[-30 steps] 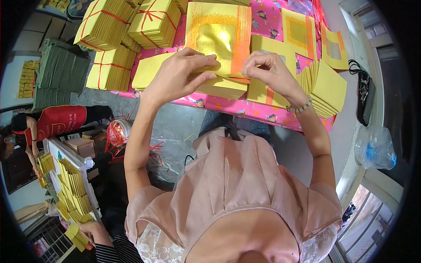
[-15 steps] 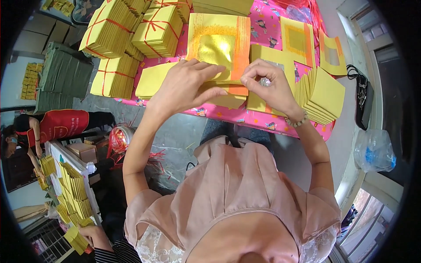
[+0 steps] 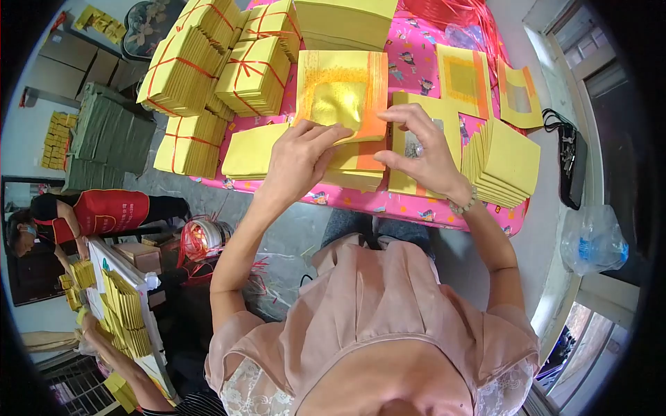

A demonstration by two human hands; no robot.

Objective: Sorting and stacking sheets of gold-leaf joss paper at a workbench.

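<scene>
A yellow paper sheet [image 3: 336,90] with a gold foil patch and an orange band lies atop a stack of similar paper [image 3: 357,179]. Its near edge curls up. My left hand [image 3: 298,156] is closed over that edge, fingers on top of the sheet and thumb mostly hidden. By the sheet's right edge my right hand [image 3: 424,149] is open, thumb and fingers apart with nothing between them. It hovers over another yellow sheet [image 3: 413,104] with a silvery patch, and a beaded bracelet circles its wrist.
Yellow paper bundles [image 3: 253,73] tied with red string stand at the back left of the pink patterned cloth [image 3: 409,69]. Fanned yellow paper [image 3: 510,156] lies on the right, near a black case [image 3: 571,159] on the ledge. A co-worker [image 3: 104,211] in a red apron works at a table far left.
My right hand has opened, its thumb and fingers parting from the sheet's edge. My left fingers have drawn in over the near edge. The whole view has shifted slightly.
</scene>
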